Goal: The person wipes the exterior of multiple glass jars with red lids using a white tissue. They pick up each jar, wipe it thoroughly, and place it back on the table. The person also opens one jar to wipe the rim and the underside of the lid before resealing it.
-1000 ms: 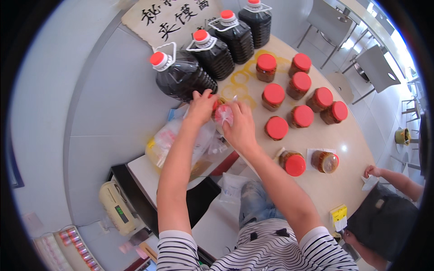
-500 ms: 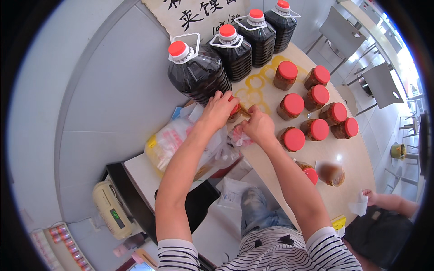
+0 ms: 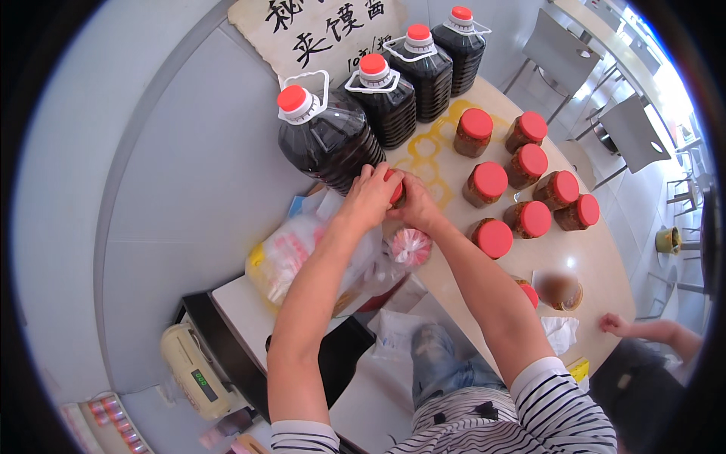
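My left hand (image 3: 369, 198) is closed over a red-lidded jar (image 3: 396, 188) at the table's left edge, beside the nearest big jug. From the other side, my right hand (image 3: 416, 204) wraps round the same jar. Most of the jar is hidden by my fingers; a little of its lid and dark side shows. Just below my right hand lies a pink-and-white bundle in clear plastic (image 3: 411, 246). Several red-capped jugs of dark liquid (image 3: 329, 144) stand against the wall behind the jar.
Several red-lidded jars of brown contents (image 3: 485, 183) stand on the table (image 3: 454, 265). Yellow ring stains mark its far part. Plastic bags (image 3: 283, 257) lie left. White tissue (image 3: 560, 333) lies near another person's hand (image 3: 616, 325). A scale (image 3: 198, 374) sits lower left.
My right hand has moved up and left onto the jar, uncovering the pink-and-white bundle. The other person has let go of the white tissue, which now lies on the table.
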Available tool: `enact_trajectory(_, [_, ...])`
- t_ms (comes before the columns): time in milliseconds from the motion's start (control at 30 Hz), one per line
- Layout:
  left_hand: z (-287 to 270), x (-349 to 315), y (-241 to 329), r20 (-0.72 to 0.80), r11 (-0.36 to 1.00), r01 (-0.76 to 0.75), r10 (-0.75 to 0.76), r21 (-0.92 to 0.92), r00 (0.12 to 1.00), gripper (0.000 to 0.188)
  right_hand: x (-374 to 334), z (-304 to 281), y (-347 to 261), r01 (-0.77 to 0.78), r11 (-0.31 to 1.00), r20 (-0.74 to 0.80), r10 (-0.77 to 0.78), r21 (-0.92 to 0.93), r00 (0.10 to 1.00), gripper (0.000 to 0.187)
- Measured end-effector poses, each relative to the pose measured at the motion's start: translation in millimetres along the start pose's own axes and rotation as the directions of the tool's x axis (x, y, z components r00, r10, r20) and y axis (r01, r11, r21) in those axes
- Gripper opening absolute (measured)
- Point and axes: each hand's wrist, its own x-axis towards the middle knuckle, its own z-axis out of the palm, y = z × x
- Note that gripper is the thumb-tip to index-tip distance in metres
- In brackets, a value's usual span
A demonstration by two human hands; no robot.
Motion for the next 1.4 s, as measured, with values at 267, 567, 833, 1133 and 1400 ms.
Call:
enact_trajectory(267, [0.3,4.1,7.9,0.053,0.999,0.024,-0.022,-0.032,0.998,0.066,-0.2,8.8,15.2,0.072,0.985,-0.098,-0.057,0.155,0.994,0.081])
enact_trajectory(567, [10.5,4.4,7.0,0.008,0.998,-0.003,0.003,0.063,1.0,0.066,-0.9,13.5,11.9,-0.073,0.99,-0.112,0.087,0.119,0.99,0.073])
enact_trajectory(833, [20.1,18.0,12.1,-0.059,0.967,0.251,-0.249,0.044,0.967,0.072,2.2,16.6,9.9,-0.036,0.991,-0.181,0.059,0.129,0.982,0.071])
enact_trajectory(1133, [-15.6,18.3,14.1,0.128,0.945,0.181,-0.222,0.272,0.967,0.074,0.4,13.5,6.5,-0.01,0.995,-0.183,0.027,0.095,0.983,0.078])
enact_trajectory(1400, [-12.6,19.0,12.8,-0.006,0.953,0.198,-0.202,0.229,0.979,0.065,-1.7,14.1,10.4,0.025,0.997,-0.174,-0.013,0.068,0.985,0.093])
